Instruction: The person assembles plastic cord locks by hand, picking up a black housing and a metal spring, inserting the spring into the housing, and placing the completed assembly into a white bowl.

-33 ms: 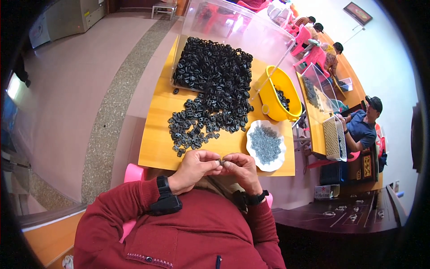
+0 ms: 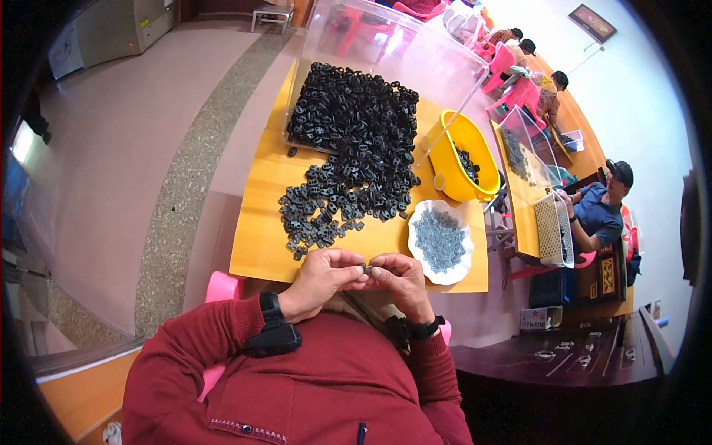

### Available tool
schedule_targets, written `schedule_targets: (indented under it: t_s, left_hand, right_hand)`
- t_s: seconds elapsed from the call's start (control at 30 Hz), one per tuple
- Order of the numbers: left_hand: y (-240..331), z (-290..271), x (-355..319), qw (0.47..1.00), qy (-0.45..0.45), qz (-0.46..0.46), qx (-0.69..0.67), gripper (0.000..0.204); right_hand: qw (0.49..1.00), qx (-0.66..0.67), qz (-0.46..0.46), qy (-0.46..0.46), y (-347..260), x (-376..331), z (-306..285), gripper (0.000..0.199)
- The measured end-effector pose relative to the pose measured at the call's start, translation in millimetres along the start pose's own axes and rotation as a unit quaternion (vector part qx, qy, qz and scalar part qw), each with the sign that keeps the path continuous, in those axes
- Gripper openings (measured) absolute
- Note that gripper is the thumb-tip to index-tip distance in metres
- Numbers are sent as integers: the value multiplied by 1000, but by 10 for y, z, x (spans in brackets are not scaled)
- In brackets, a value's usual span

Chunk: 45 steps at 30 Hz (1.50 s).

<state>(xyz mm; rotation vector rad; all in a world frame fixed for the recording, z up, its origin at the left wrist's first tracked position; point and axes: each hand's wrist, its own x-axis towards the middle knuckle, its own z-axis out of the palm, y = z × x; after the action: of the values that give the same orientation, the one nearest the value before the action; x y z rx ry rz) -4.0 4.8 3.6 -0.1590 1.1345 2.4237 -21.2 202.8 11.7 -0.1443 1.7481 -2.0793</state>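
My left hand (image 2: 322, 278) and my right hand (image 2: 400, 282) meet at the near edge of the yellow wooden table (image 2: 259, 245). Their fingertips together pinch one small dark part (image 2: 366, 268); its shape is mostly hidden. Both wrists wear black bands over red sleeves. Just beyond the hands spreads a big pile of black plastic parts (image 2: 348, 148), thinning toward me. To the right of the hands stands a white scalloped plate (image 2: 419, 259) heaped with small grey metal pieces (image 2: 440, 241).
A yellow tub (image 2: 454, 174) holding a few black parts stands right of the pile. A clear plastic bin (image 2: 386, 52) lies tipped at the table's far end. People sit at other tables on the right, with pink chairs, another clear bin and a white basket (image 2: 552, 230).
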Motion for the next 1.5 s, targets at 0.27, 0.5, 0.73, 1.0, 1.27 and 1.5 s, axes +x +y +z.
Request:
schedule_targets:
  t_s: [0.27, 0.5, 0.73, 1.0, 1.27, 1.5]
  left_hand:
    - [39, -5, -47, 998, 54, 31, -31, 16]
    - [31, -15, -51, 994, 80, 56, -49, 14]
    - [24, -30, -51, 993, 73, 69, -56, 15]
    - [14, -29, -47, 994, 72, 63, -48, 13]
    - [20, -18, -54, 994, 78, 61, -44, 12]
    - [21, -23, -51, 994, 76, 63, -42, 11]
  right_hand:
    - [974, -192, -72, 96, -3, 264, 6, 12]
    - [889, -409, -189, 81, -119, 595, 79, 16]
    - [845, -493, -192, 70, -206, 681, 142, 16]
    - [833, -514, -196, 63, -202, 742, 96, 18]
    - [798, -562, -211, 55, -271, 909, 148, 23]
    - [805, -561, -184, 52, -240, 938, 105, 17]
